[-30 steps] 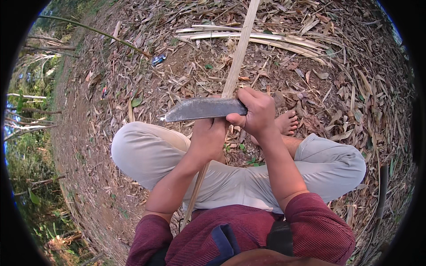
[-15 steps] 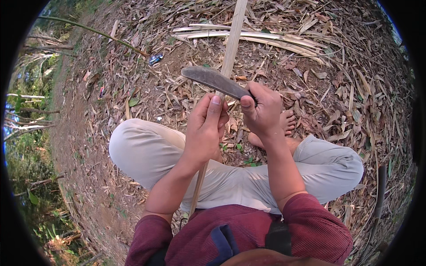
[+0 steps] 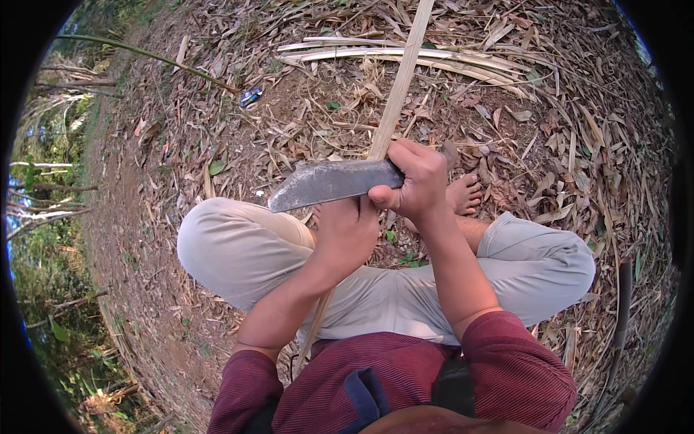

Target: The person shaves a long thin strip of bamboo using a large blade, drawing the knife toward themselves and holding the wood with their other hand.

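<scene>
My right hand is closed round the handle of a machete with a broad, dark grey blade. Its blade points left, its flat face turned up, and lies across a long pale bamboo strip. Just below the blade, my left hand grips that strip; its fingertips are partly hidden behind the blade. From the far side the strip runs down between my hands, and its lower end passes under my left wrist to my lap.
Several split bamboo strips lie on the leaf-covered ground ahead. A small blue packet rests at the left, near a thin green stem. My bent legs in light trousers frame the work, with a bare foot near my right hand.
The machete has come down along the strip towards me, its blade turning flatter and more level. My left hand has dropped lower, and the strip's far end has swung right.
</scene>
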